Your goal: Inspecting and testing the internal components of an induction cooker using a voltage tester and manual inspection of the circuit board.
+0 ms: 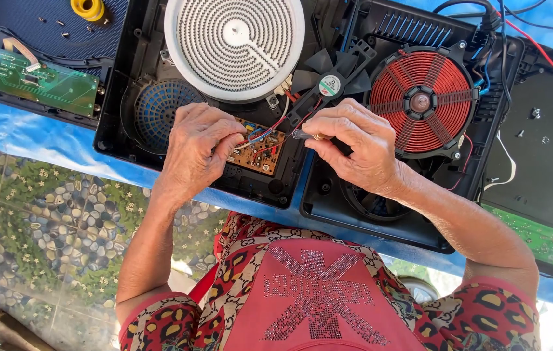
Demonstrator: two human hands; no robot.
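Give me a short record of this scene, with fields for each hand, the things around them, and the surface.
left hand: pinches thin wires over the brown circuit board
right hand: holds a small metal tool by its tip end, pointed at the wires
behind hands: white round heater plate, black fan, red copper coil
far left: green circuit board, yellow ring
surface: blue table cover

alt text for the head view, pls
Two bare hands work on wires above a small brown circuit board in an opened black cooktop housing: left hand pinches red wires, right hand holds a slim tool. White radiant coil and red induction coil sit behind.
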